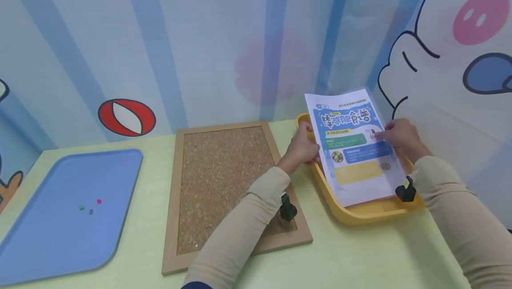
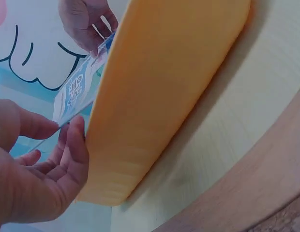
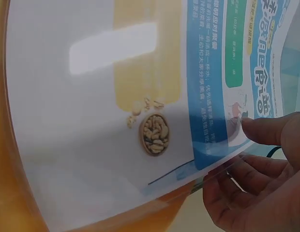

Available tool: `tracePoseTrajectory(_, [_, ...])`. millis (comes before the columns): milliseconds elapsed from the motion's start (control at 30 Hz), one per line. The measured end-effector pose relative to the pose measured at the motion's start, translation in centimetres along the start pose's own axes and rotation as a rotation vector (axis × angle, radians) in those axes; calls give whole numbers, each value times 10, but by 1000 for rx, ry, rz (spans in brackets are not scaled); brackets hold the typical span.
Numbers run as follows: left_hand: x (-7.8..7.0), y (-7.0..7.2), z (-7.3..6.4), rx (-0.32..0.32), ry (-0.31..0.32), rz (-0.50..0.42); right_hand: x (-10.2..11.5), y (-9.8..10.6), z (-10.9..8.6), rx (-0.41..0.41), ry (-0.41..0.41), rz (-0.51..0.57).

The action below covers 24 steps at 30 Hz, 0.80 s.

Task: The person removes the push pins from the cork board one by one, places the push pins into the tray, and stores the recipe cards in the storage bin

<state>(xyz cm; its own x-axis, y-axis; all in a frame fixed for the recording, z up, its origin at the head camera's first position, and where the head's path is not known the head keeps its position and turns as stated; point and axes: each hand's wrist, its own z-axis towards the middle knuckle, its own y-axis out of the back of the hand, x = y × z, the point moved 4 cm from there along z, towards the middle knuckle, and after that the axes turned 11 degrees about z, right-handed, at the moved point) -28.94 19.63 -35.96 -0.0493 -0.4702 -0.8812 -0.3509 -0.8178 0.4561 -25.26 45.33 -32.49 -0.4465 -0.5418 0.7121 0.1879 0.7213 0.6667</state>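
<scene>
Both hands hold a laminated printed sheet (image 1: 356, 146) over a yellow tray (image 1: 360, 218). By its left edge, the left hand (image 1: 302, 146) pinches the sheet between thumb and fingers, close beside the tray's wall in the left wrist view. The right hand (image 1: 404, 138) grips the opposite edge, thumb on the printed face and fingers beneath, as the right wrist view shows. The sheet carries blue, green and yellow text blocks and small food pictures. Its lower end lies within the tray's outline; the upper end reaches past the back rim.
A cork board (image 1: 224, 182) with a wooden frame lies left of the yellow tray, under the left forearm. Farther left is a blue tray (image 1: 80, 244) holding a pink pin (image 1: 99, 201), a green pin (image 1: 82, 207) and a greyish one. A printed curtain (image 1: 216, 49) hangs behind the table.
</scene>
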Motion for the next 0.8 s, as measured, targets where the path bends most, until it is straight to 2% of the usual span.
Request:
tracePoseTrajectory(200, [2,1,3,5,-12,139,-3,-1,-6,34,-10,-39])
tracePoseTrajectory(333, [4,1,6,-3,-7,188,-5,-4,-6,47,-22,-64])
tracePoseTrajectory(467, [5,0,7,-34,-24,224,-8,-7,-1,43,-3,-103])
tracePoseTrajectory(600, [5,-1,8,-79,-43,313,-10,-11,2,19,30,-163])
tracePoseTrajectory(700, [6,-2,7,-111,-50,370,-10,-15,2,15,11,-165])
tracePoseTrajectory(800, [6,-3,5,-124,-58,370,-8,-19,-1,22,-12,-191])
